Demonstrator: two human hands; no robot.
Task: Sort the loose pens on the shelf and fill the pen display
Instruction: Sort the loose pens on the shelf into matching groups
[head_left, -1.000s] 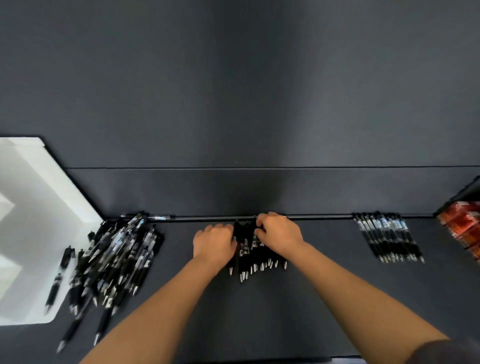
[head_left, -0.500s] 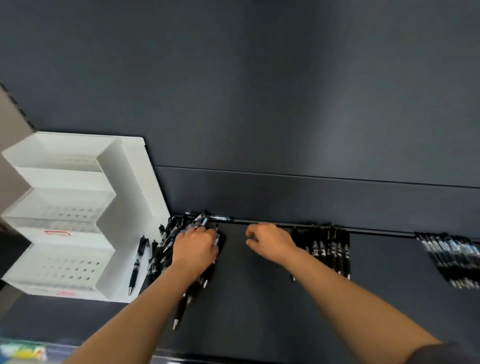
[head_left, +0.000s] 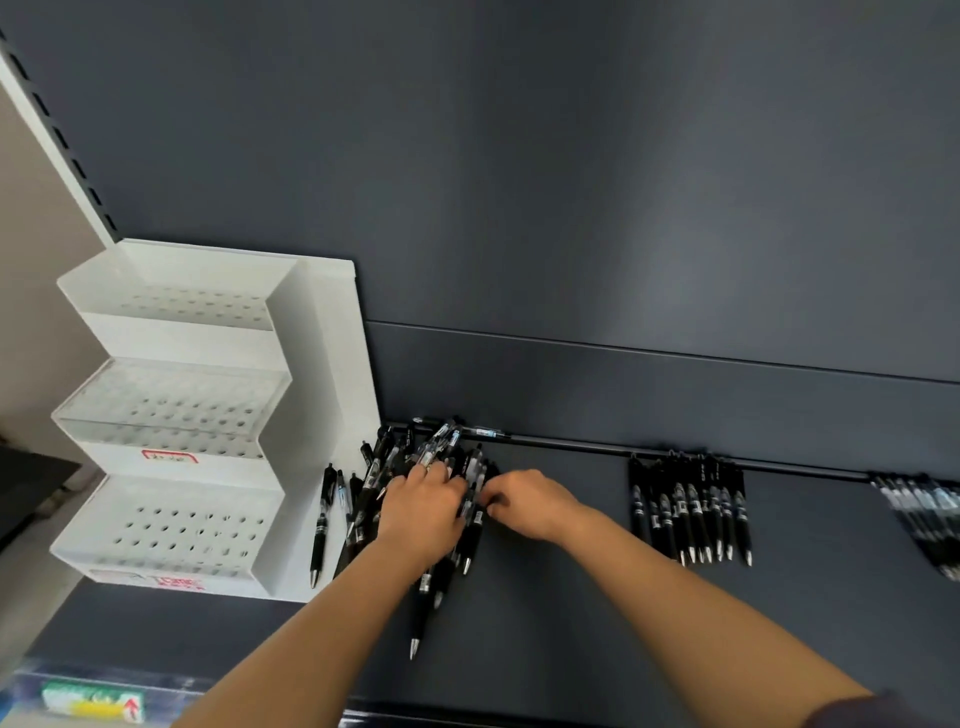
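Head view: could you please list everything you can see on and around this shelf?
display: one, white, three tiers, shelf's left end.
loose pens: many, black, heaped beside display.
pen row: about ten, black, right of heap.
second row: several, black, far right, blurred.
shelf: one, dark grey, under everything.
box: one, green-yellow, bottom left, blurred.
left hand: one, on the heap.
right hand: one, heap's right edge, fingers curled.

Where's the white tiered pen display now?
In the head view, the white tiered pen display stands at the left end of the dark shelf, just left of the loose pile of black pens under the left hand.
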